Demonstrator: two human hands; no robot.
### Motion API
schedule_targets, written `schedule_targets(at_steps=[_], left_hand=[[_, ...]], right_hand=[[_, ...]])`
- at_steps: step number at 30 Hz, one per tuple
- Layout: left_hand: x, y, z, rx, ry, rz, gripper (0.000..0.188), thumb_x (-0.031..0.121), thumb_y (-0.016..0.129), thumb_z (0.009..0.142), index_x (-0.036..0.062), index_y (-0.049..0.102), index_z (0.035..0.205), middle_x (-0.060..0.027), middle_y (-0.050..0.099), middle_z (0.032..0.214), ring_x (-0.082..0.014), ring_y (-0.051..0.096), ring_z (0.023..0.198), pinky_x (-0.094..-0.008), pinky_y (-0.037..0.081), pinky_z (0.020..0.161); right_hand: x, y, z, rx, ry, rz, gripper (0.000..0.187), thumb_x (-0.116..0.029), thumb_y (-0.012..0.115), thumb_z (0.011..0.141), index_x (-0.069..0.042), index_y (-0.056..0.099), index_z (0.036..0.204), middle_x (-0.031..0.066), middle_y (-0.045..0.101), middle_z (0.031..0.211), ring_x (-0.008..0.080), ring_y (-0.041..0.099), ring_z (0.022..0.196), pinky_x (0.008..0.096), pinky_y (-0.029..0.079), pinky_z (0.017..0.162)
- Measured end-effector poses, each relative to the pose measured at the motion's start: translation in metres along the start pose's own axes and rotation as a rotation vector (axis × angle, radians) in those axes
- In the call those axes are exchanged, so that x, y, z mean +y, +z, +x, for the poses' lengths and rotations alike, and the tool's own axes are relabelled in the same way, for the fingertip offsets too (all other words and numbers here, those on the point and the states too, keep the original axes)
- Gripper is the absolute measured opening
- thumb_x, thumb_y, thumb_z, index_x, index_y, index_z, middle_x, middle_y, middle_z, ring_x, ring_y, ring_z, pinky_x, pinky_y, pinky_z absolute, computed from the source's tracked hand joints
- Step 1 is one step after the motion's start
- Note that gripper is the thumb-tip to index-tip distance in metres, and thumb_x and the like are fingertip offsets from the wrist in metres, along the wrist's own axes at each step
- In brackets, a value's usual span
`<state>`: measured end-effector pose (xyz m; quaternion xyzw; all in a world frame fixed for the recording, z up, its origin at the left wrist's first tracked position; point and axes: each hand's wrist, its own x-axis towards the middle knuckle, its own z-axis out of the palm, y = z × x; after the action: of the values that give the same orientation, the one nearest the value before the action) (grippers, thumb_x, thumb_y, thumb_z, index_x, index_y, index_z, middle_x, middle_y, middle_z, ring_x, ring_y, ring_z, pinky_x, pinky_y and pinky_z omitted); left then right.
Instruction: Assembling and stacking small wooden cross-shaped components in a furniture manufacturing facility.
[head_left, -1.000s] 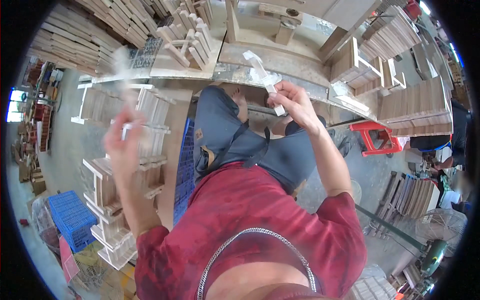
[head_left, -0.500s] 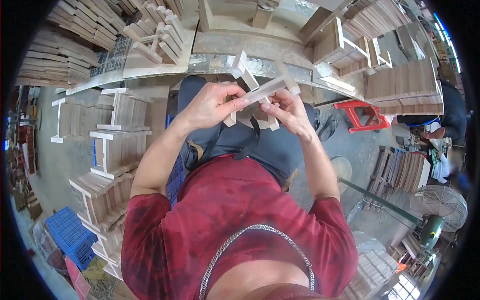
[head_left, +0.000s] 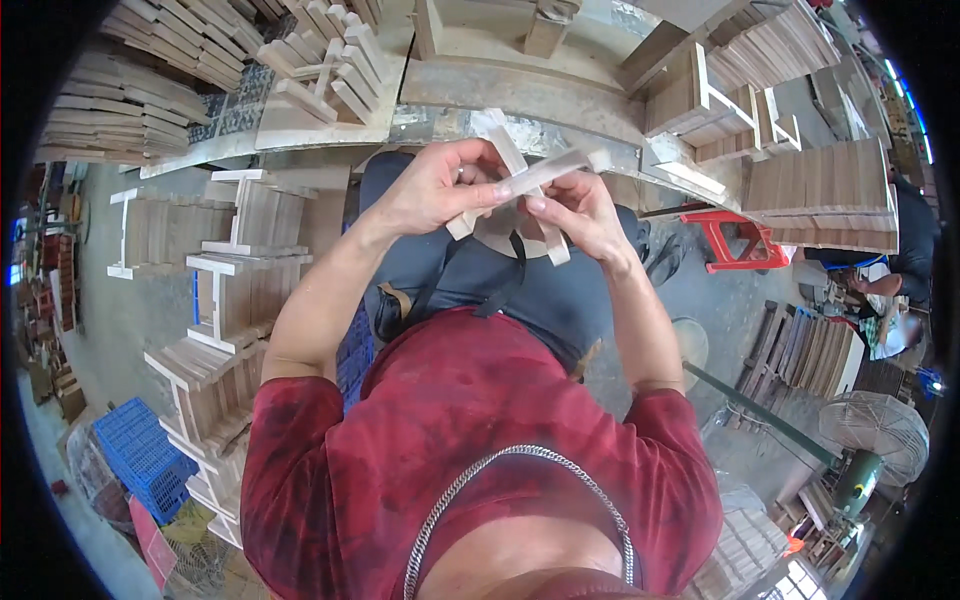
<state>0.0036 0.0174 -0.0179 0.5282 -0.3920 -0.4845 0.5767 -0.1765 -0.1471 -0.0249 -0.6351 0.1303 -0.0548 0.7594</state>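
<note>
Both hands have risen slightly, left hand (head_left: 435, 190) and right hand (head_left: 580, 215) closed on the pale wooden slats (head_left: 530, 180), fitting them together.

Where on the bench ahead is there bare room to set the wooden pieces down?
A bare grey strip of bench lies just beyond the hands, between the loose slats on the left and the stacked frames on the right. Both those sides are crowded.

Grey concrete floor (head_left: 120, 300), stacked wooden frames (head_left: 235, 260), blue crate (head_left: 140, 455), red stool (head_left: 735, 235), standing fan (head_left: 880, 430), cluttered bench (head_left: 560, 95).
</note>
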Motion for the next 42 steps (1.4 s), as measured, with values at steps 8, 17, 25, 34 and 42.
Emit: schedule_targets(at_steps=[8, 17, 25, 34, 42], left_hand=[[0.016, 0.009, -0.002, 0.061, 0.075, 0.295, 0.032, 0.019, 0.075, 0.091, -0.0028, 0.064, 0.111, 0.0019, 0.058, 0.063, -0.0038, 0.051, 0.052, -0.0231, 0.04, 0.048], [-0.015, -0.009, 0.027, 0.034, -0.154, -0.177, 0.023, 0.012, 0.071, 0.092, -0.0028, 0.066, 0.109, -0.005, 0.07, 0.095, -0.0092, 0.065, 0.076, -0.0245, 0.055, 0.067], [-0.001, -0.024, 0.055, 0.224, -0.196, -0.352, 0.027, 0.021, 0.068, 0.096, -0.0032, 0.067, 0.107, -0.0082, 0.072, 0.097, -0.0162, 0.07, 0.083, -0.0277, 0.056, 0.072], [-0.013, -0.036, 0.112, 0.527, 0.32, 0.734, 0.027, 0.023, 0.071, 0.088, -0.0014, 0.062, 0.096, -0.0229, 0.069, 0.087, -0.0411, 0.068, 0.081, -0.0466, 0.053, 0.07], [-0.008, -0.072, 0.198, 0.602, 0.473, 0.9, 0.022, 0.02, 0.067, 0.09, -0.0006, 0.061, 0.094, -0.026, 0.067, 0.082, -0.0469, 0.065, 0.077, -0.0526, 0.052, 0.068]], right_hand=[[0.009, 0.01, 0.002, 0.187, -0.055, 0.149, 0.036, -0.02, 0.079, 0.09, -0.001, 0.069, 0.119, 0.004, 0.071, 0.095, 0.0106, 0.063, 0.084, 0.0265, 0.05, 0.073], [0.026, -0.022, 0.019, 0.172, 0.076, 0.035, 0.031, -0.022, 0.067, 0.096, 0.005, 0.072, 0.11, 0.0117, 0.074, 0.101, 0.0141, 0.066, 0.092, 0.0303, 0.051, 0.082], [0.0, -0.015, 0.018, 0.491, -0.157, -0.822, 0.04, -0.022, 0.078, 0.085, -0.002, 0.071, 0.118, 0.0116, 0.072, 0.082, 0.0177, 0.067, 0.071, 0.0337, 0.052, 0.069], [-0.015, -0.054, 0.093, 0.593, -0.25, -0.691, 0.031, -0.027, 0.076, 0.088, 0.002, 0.073, 0.1, 0.0132, 0.069, 0.069, 0.0189, 0.061, 0.058, 0.0351, 0.049, 0.06], [-0.011, -0.111, 0.17, 0.73, -0.406, -0.949, 0.036, -0.031, 0.075, 0.087, 0.003, 0.063, 0.081, 0.0187, 0.065, 0.07, 0.0386, 0.065, 0.067, 0.0448, 0.051, 0.065]])
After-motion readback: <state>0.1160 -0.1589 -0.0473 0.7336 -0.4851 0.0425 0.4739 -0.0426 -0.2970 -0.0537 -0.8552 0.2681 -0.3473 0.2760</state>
